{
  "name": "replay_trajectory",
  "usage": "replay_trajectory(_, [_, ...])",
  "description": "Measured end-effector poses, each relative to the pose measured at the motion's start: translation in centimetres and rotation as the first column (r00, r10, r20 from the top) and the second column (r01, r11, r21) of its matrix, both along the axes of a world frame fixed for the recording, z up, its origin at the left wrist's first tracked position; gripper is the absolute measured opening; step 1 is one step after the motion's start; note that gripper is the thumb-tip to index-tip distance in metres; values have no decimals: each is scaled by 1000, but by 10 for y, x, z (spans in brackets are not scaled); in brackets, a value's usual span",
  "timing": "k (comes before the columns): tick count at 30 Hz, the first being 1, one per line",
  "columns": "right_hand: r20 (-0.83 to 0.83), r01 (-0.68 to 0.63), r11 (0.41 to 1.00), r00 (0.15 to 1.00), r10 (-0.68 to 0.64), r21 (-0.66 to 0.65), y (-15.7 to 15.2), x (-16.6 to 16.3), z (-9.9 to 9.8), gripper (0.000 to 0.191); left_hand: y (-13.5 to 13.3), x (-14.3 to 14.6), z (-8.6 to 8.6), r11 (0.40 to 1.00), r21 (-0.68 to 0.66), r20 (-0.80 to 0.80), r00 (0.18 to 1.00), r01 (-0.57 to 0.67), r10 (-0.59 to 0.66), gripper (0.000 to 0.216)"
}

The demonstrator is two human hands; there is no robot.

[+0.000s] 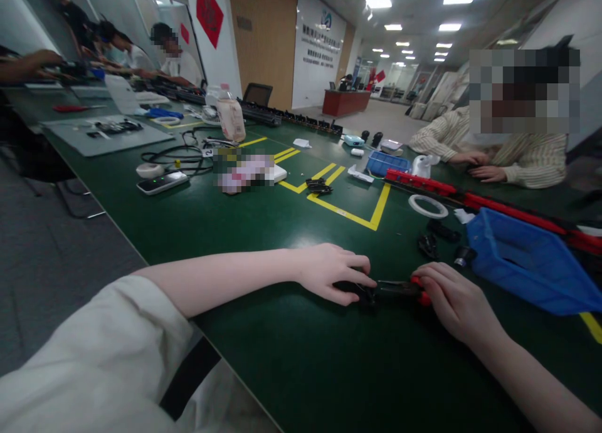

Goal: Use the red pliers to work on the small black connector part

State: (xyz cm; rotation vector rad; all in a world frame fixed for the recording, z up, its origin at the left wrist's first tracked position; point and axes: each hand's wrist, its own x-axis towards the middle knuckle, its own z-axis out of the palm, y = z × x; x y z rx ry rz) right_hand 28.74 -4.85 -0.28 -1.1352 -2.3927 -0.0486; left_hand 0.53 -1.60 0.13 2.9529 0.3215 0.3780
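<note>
My left hand point(329, 271) rests on the green table point(244, 232) with its fingers curled over a small black part point(353, 290). My right hand point(452, 298) is closed round the red handles of a pair of pliers point(399, 289). The dark jaws of the pliers point left and meet the black part under my left fingers. Both hands lie close together near the table's front edge.
A blue bin point(527, 264) stands just right of my hands, with small black parts point(435, 239) and a white tape ring point(427, 205) behind them. A red rail point(470, 198) crosses the table. A person in a striped shirt point(522, 157) sits opposite; others work at far left.
</note>
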Motion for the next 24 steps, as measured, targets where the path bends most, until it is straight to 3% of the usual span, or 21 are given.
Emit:
replay_trajectory(8, [72, 85, 996, 994, -84, -8, 5, 6, -4, 25, 2, 0, 0, 999, 41, -7, 1000, 19, -19, 39])
replay_trajectory(24, [50, 157, 988, 986, -157, -3, 0, 11, -8, 26, 1, -1, 0, 992, 122, 5, 1000, 14, -15, 40])
